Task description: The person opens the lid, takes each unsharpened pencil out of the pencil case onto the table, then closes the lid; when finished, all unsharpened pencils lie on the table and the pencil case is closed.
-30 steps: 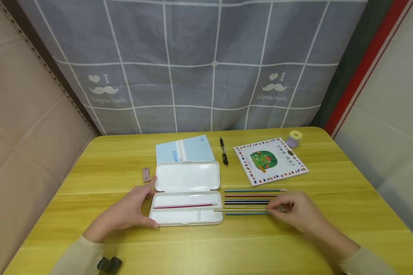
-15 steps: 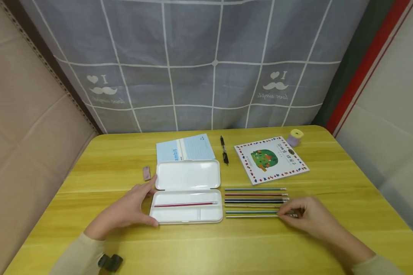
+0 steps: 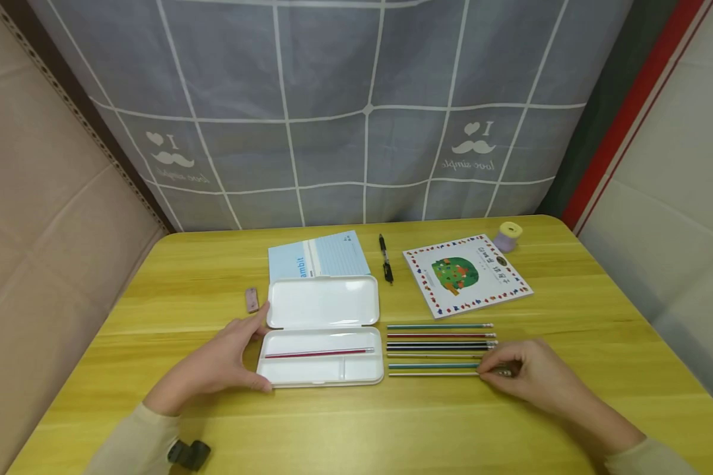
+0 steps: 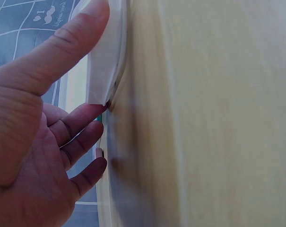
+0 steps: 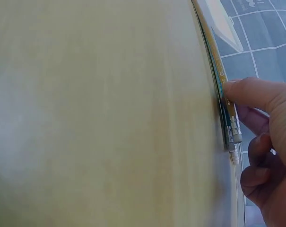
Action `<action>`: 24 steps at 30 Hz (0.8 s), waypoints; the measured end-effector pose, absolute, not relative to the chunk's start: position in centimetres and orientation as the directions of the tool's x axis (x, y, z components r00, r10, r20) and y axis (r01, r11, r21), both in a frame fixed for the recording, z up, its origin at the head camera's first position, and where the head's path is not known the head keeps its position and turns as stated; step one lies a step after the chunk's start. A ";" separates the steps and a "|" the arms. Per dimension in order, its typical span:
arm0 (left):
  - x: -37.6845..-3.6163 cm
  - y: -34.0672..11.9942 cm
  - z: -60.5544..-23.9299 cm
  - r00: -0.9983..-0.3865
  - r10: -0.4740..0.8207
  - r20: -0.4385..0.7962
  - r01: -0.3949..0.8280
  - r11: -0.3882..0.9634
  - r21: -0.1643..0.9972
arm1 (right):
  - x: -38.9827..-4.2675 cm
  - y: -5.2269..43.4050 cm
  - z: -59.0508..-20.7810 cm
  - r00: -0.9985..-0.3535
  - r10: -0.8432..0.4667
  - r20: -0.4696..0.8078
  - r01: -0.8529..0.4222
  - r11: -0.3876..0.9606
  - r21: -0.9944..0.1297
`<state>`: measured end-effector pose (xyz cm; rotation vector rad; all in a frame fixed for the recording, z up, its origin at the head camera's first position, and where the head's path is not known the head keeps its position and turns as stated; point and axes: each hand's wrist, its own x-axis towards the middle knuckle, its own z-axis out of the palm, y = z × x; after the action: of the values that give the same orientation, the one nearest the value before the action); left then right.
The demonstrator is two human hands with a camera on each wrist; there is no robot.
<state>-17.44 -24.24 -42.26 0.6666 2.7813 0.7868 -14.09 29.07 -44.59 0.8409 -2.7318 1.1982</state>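
A white pencil case point(image 3: 321, 376) lies unfolded with a red-and-white striped pencil point(image 3: 319, 353) inside. My left hand point(image 3: 222, 359) is at the case's left end, thumb at the front corner and index finger by the lid; its other fingers hang loosely in the left wrist view. To the right, my right hand point(image 3: 525, 369) pinches a gold pencil point(image 5: 221, 75) near its eraser end, between thumb and index finger. That pencil lies along the front of the row, beside a teal pencil point(image 3: 434, 366). The right hand covers its eraser end in the head view.
Behind these lie another gold pencil point(image 3: 430, 356), dark pencils point(image 3: 436, 345), a red pencil point(image 3: 436, 336) and a green pencil point(image 3: 436, 326). Farther back are an eraser point(image 3: 251, 300), a blue notebook point(image 3: 321, 257), a black pen point(image 3: 385, 258), a picture book point(image 3: 466, 277) and a yellow-and-purple roll point(image 3: 508, 237).
A second ago the gold pencil's tip overlapped the case; the right hand has since moved it right and toward the front, in front of the teal pencil. The left hand stays in place.
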 end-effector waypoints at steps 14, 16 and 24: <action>-17.5 -24.4 -42.4 -0.883 0.467 -0.041 0.377 0.760 0.529 | -13.8 28.3 -44.5 -0.858 -0.427 0.286 -0.501 0.568 -0.653; -17.5 -24.4 -42.3 -0.884 0.466 -0.041 0.376 0.759 0.532 | -13.8 27.9 -44.2 -0.872 -0.406 0.272 -0.475 0.572 -0.668; -17.4 -24.4 -42.4 -0.882 0.469 -0.040 0.376 0.754 0.539 | -14.4 25.7 -42.7 -0.939 -0.315 0.139 -0.309 0.590 -0.746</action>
<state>-17.42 -24.40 -42.35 0.6751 2.7781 0.7980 -14.44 25.66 -42.69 0.5509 -2.8076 1.3157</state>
